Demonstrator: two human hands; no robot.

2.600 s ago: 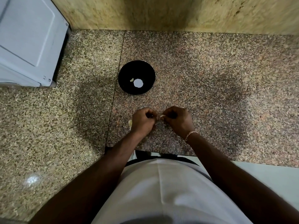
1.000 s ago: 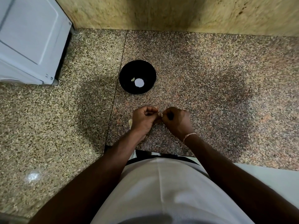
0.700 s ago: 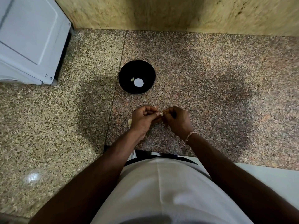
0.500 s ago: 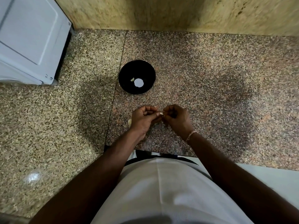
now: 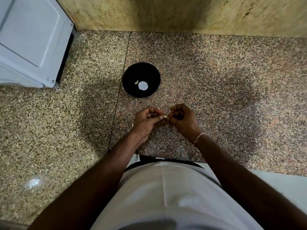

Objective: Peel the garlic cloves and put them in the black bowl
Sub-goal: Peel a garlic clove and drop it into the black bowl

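Head view. Two hands work above a speckled granite bench (image 5: 216, 77) with a polished, mottled surface; a straight seam in the stone runs just left of the hands. The left hand (image 5: 146, 121) and right hand (image 5: 181, 118) meet fingertip to fingertip, and one small pale garlic clove (image 5: 165, 116) sits between them. The left grip is curled, thumb and forefinger pinching the clove at its left end. The right grip is also curled, its fingertips closing on the clove's right end; whether loose skin is caught there is too small to tell. A thin beaded bracelet (image 5: 198, 138) circles the right wrist.

Beyond the grip, slightly to its left and apart from both hands, stands one round black bowl (image 5: 128, 75) with a smooth, dark interior. Inside it lie two pale items: one small curved garlic piece (image 5: 136, 82) and, just beside it, one white round patch (image 5: 142, 85) that may be a reflection or a clove; the view does not settle which.

Far left of the grip, one white appliance (image 5: 31, 39) with a flat panelled face rests on the bench. Behind the bowl rises a yellowish stone wall (image 5: 166, 12). Below the grip, a white garment (image 5: 166, 196) fills the lower frame.
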